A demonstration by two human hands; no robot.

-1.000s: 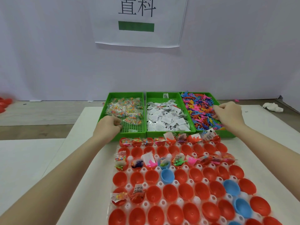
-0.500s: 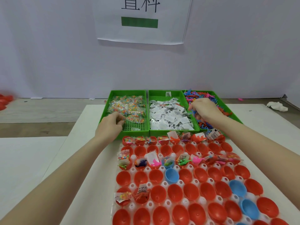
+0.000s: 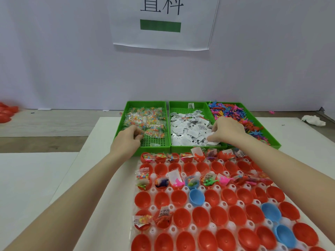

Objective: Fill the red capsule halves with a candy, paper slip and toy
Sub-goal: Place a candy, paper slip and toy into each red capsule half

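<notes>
Rows of red capsule halves (image 3: 201,217) sit in a white holder (image 3: 153,208) in front of me. Some in the far rows hold candy, slips and toys. Behind them stand three green trays: candy packets (image 3: 145,120), paper slips (image 3: 188,124) and colourful toys (image 3: 233,113). My left hand (image 3: 126,140) reaches into the candy tray, its fingers curled on a candy packet at the pile's near edge. Over the right side of the slip tray, my right hand (image 3: 226,132) pinches a white paper slip (image 3: 211,138).
A few blue capsule halves (image 3: 197,196) stand among the red ones. A paper sign (image 3: 161,22) hangs on the wall behind. Crumpled tissue (image 3: 312,120) lies at far right, and loose red halves (image 3: 6,113) at far left.
My right hand moved left from the toy tray to the slip tray and took hold of a slip. My left hand pushed a little deeper into the candy tray.
</notes>
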